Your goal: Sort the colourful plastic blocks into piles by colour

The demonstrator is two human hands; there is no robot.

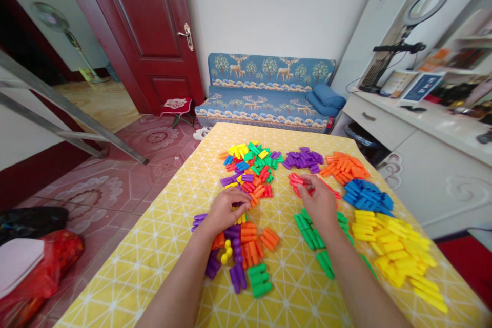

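Colour-sorting seems in hand: the right hand (pixel 320 201) curls at the red blocks (pixel 294 179) on the table (pixel 303 300), the left hand (pixel 226 210) at the mixed pile (pixel 265 159). I cannot tell whether either grip pinches 1; the next move probably calls for freeing 1 block.

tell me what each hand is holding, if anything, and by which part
The right hand has its fingertips at red ridged plastic blocks, the left hand beside orange ridged plastic blocks; whether either grips one, and where, cannot be told.
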